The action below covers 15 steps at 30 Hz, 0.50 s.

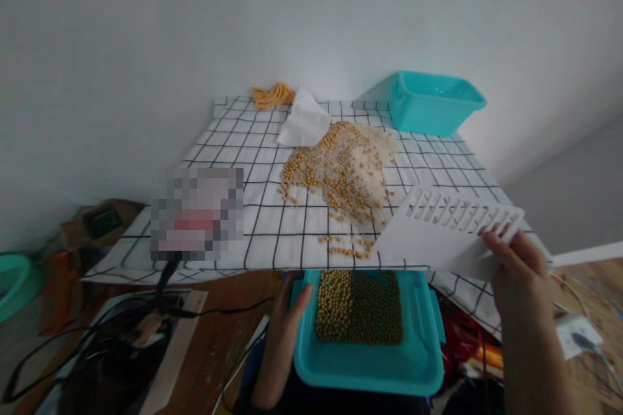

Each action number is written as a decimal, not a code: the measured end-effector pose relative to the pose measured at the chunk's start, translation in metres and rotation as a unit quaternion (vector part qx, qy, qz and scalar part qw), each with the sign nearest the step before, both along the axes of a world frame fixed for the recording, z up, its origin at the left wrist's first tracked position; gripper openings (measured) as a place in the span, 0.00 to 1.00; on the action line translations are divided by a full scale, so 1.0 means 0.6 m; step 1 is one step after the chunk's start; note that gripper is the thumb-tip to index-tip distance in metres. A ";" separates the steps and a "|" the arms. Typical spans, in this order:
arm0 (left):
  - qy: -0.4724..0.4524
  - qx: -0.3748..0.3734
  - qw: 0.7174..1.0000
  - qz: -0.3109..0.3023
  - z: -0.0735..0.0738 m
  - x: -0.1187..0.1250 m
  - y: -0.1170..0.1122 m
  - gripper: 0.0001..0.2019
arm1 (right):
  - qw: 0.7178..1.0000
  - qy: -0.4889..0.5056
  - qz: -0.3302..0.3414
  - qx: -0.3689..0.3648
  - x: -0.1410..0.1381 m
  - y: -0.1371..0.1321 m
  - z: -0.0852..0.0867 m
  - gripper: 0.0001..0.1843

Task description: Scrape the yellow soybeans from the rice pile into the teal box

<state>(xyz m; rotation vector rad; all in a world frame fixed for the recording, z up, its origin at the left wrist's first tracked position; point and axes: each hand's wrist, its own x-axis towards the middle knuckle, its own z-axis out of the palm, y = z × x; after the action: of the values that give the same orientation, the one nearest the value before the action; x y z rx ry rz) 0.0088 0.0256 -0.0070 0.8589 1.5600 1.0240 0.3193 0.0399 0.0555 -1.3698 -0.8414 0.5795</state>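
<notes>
My left hand (287,311) grips the left rim of a teal tray (370,369) held just below the table's front edge. The tray holds a layer of yellow beans (357,308). My right hand (516,259) is closed on the right end of a white slotted plastic scraper (448,230), which rests on the checked cloth at the front right. A heap of yellow beans mixed with white rice (343,165) lies in the middle of the cloth, with a few stray beans (348,246) near the front edge.
A black-and-white checked tablecloth (243,149) covers the table. A teal tub (431,100) stands back right, a white tissue (304,123) and an orange cloth (271,94) at the back. Cables and a dark device (121,343) lie lower left.
</notes>
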 end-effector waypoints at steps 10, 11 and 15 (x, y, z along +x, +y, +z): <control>-0.001 0.007 1.000 -0.005 0.005 0.002 0.000 0.17 | 1.000 0.005 -0.001 0.022 -0.001 0.004 -0.005 0.08; -0.002 0.007 1.000 -0.006 0.003 0.002 0.000 0.17 | 1.000 0.007 0.001 0.022 0.000 0.004 -0.006 0.08; -0.005 0.009 1.000 -0.010 -0.002 0.001 0.001 0.16 | 1.000 -0.001 0.004 0.011 0.004 0.003 -0.009 0.09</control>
<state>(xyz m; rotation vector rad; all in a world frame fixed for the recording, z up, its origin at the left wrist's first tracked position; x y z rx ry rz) 0.0095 0.0259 -0.0085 0.8778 1.5332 1.0282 0.3216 0.0417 0.0504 -1.3469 -0.8527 0.5740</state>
